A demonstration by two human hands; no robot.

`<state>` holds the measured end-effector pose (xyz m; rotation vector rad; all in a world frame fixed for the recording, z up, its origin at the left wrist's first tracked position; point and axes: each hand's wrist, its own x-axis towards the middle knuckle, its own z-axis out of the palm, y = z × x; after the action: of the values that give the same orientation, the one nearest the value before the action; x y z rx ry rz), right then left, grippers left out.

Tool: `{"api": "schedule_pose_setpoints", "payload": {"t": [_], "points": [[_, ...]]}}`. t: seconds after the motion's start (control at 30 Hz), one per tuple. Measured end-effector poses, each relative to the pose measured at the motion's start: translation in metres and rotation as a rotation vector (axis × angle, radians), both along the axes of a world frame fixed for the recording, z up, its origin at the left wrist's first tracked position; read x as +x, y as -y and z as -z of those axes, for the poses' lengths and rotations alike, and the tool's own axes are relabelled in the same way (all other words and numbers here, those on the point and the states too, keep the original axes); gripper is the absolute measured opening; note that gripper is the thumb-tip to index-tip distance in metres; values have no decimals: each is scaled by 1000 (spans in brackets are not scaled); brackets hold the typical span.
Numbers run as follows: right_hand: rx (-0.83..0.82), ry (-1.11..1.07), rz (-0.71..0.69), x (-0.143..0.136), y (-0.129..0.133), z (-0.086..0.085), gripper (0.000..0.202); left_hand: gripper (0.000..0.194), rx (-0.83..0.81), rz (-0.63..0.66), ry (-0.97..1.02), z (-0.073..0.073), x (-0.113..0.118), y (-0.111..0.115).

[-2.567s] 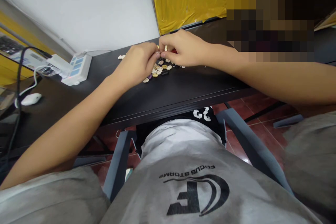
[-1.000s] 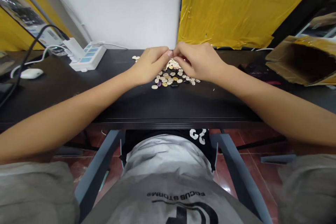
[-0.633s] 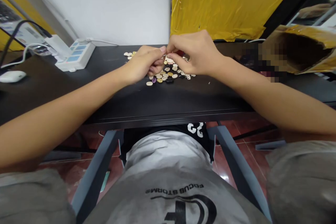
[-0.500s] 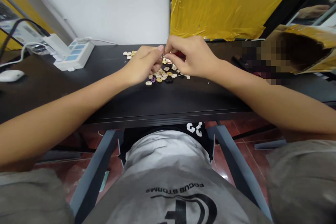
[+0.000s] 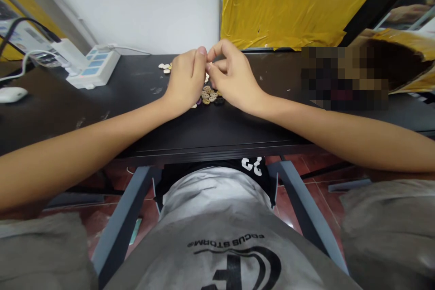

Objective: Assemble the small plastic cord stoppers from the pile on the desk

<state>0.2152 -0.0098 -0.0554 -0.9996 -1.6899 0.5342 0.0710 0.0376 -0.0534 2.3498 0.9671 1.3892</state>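
Note:
My left hand is closed above the dark table, its thumb pressed toward the fingers, and its fingertips meet those of my right hand. The right thumb and index finger form a pinch. Whatever lies between the fingertips is too small and hidden to make out. Under and in front of both hands lies a pile of small oval buttons, mostly cream and tan, with a black button and a partly covered purple one. A few pale buttons lie behind the left hand. The hands cover part of the pile.
A white power strip with plugs and cables stands at the table's left, near a white computer mouse. An open cardboard box with yellow tape is at the right, beside a blurred patch. A white wall and yellow-wrapped panel rise behind.
Both hands have shifted slightly left, and the right hand has turned and now covers the right side of the pile. The fingertips remain together.

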Motion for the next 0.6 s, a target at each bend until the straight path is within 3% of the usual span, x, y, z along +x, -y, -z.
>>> {"api": "schedule_pose_setpoints", "payload": {"t": [0.3,0.43,0.6], "points": [[34,44,79,-3,-7,9,12,59,-161,173,132,7,5,-3],[50,104,91,2,-6,4,6,66,-229,231,141,8,5,-10],[90,295,85,18,-4,-7,7,60,-457,356,96,6,-2,-20]]}}
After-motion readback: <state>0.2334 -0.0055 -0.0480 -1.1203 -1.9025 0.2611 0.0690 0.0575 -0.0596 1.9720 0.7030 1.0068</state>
